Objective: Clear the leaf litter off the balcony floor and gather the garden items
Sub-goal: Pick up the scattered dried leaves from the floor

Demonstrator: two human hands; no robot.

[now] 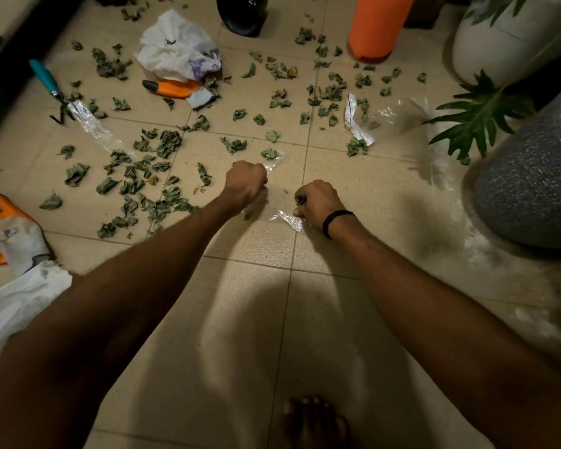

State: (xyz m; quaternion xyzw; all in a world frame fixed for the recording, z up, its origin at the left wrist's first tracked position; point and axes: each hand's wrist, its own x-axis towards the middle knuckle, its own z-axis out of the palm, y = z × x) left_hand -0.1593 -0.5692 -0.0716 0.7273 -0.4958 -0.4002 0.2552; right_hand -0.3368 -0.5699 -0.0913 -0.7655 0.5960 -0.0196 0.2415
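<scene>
Our left hand (245, 181) and right hand (318, 202) both curl tight, pinching a clear bag (289, 218). We see dry leaves (162, 144) scattered from nine to one o'clock.

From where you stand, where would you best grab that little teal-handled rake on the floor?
Take the teal handle of the hand rake, coming down from above with the grip across it. It lies flat, handle pointing away; the dark prongs at the near end sit beside a clear plastic strip.
</scene>
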